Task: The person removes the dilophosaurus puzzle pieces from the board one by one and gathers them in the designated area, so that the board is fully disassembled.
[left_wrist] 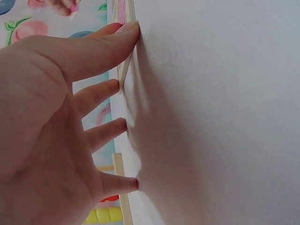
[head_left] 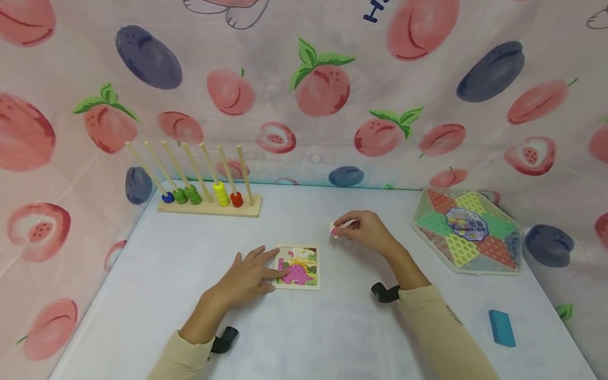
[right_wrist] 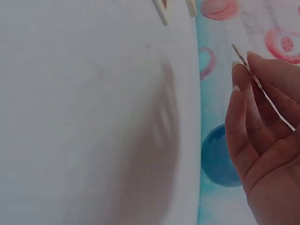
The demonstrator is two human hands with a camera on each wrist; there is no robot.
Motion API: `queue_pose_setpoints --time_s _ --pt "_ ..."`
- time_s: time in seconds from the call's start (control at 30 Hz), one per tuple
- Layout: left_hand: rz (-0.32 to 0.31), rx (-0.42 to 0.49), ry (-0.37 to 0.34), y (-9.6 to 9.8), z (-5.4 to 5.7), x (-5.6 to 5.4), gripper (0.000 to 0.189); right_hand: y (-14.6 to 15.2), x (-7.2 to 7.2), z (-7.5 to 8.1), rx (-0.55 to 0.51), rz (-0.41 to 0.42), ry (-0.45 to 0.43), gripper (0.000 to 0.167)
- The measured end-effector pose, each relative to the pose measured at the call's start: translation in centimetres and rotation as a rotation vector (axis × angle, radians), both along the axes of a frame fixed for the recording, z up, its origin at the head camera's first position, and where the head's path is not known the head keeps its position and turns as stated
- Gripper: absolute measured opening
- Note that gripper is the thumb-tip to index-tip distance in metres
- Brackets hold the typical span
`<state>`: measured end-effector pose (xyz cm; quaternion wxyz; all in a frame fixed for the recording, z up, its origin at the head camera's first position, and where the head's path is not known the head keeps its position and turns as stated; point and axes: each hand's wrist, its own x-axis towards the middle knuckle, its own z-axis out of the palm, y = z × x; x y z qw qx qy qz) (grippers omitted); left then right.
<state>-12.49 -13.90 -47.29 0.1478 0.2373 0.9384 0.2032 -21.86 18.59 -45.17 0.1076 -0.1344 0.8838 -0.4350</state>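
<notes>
A square wooden jigsaw puzzle (head_left: 319, 266) with a pink dinosaur picture lies on the table; its upper left part shows bare wood. At its left side is my left hand (head_left: 244, 279), fingers spread, one fingertip on the picture and the thumb at the near left corner. In the left wrist view the thumb (left_wrist: 103, 51) touches the puzzle's rim, while other fingertips rest on the tabletop. Above the table, right of the puzzle, my right hand (head_left: 368, 231) pinches a small pink-and-white puzzle piece (head_left: 334, 230). The right wrist view shows the piece (right_wrist: 252, 76) edge-on between thumb and fingers.
A wooden counting rack (head_left: 214, 207) with coloured beads on pegs stands at the back left. On the right lie a hexagonal Chinese checkers box (head_left: 467, 224) and a blue block (head_left: 502, 328). A fruit-printed cloth (head_left: 323, 89) hangs behind the white table (head_left: 309, 338).
</notes>
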Motion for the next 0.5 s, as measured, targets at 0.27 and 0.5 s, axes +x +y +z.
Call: queue_pose_setpoints --time_s 0.27,0.5 --pt "0.015 -0.009 -0.008 0.0 0.2 0.1 0.045 0.3 0.1 -2.5 0.095 -0.037 -0.076 0.017" --pt "0.011 -0.001 -0.008 0.0 0.2 0.0 0.044 -0.2 0.3 -3.4 0.131 -0.012 -0.02 0.016"
